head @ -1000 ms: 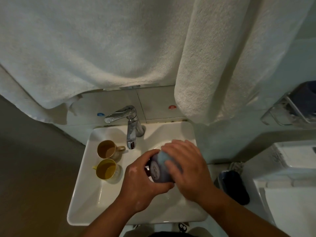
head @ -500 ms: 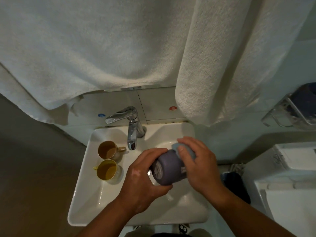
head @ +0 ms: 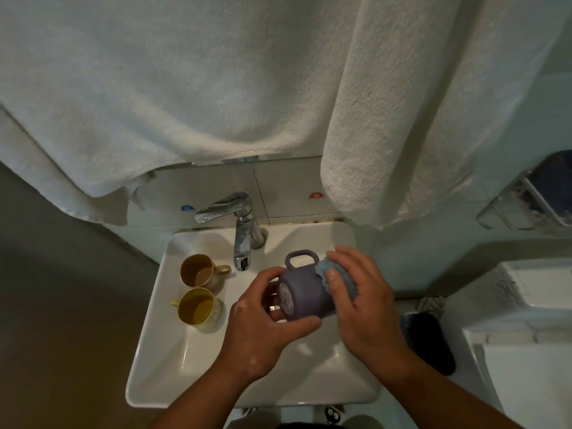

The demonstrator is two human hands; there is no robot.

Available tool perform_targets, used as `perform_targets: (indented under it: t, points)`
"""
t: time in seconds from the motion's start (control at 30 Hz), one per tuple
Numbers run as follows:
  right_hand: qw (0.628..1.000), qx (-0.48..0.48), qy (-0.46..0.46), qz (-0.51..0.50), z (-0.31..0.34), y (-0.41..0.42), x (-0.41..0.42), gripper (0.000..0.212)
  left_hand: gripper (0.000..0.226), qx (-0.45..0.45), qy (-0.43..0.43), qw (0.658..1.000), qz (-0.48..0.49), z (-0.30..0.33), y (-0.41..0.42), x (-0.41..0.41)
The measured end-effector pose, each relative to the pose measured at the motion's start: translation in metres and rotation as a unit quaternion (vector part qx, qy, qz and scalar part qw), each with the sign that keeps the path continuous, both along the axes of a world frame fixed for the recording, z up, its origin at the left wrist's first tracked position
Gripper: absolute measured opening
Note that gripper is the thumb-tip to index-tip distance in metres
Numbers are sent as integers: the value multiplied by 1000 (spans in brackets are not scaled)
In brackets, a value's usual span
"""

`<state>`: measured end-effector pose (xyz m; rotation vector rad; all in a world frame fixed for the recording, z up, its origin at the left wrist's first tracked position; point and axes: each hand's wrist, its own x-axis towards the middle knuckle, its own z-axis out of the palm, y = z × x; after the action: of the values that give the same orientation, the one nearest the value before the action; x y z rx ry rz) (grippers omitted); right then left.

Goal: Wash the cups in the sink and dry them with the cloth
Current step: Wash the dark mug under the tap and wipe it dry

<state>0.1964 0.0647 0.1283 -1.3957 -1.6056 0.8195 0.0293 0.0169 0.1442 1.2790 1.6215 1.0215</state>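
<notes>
two cups (head: 198, 287) in white sink (head: 161, 360)

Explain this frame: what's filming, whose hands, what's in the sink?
There is no robot. A person wears a wide-angle camera on the head, looking down at their own two hands over a white sink. The left hand grips a purple cup, tipped on its side with its handle up. The right hand presses a blue cloth against the cup's side. Two more cups stand upright at the sink's left: a tan cup and a yellow cup. A tap sits behind, and white towels hang above.
</notes>
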Motion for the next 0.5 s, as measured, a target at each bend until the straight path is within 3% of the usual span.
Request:
perform_targets:
  t: [0.13,0.27,0.37,0.5]
  points:
    - [982,113,-144,53,2,-3,-11,45,81,27,24,999,-4,2,-2,-3]
    - [965,195,-129,119,2,-12,-20,37,86,33,42,998,-40,5,-5,-2]
    - [971,176,-93,135,1,-4,-8,40,87,54,35,996,-57,5,-7,-6]
    - [998,56,-7,22,0,8,2,43,90,82,70,993,-58,7,-6,-8]
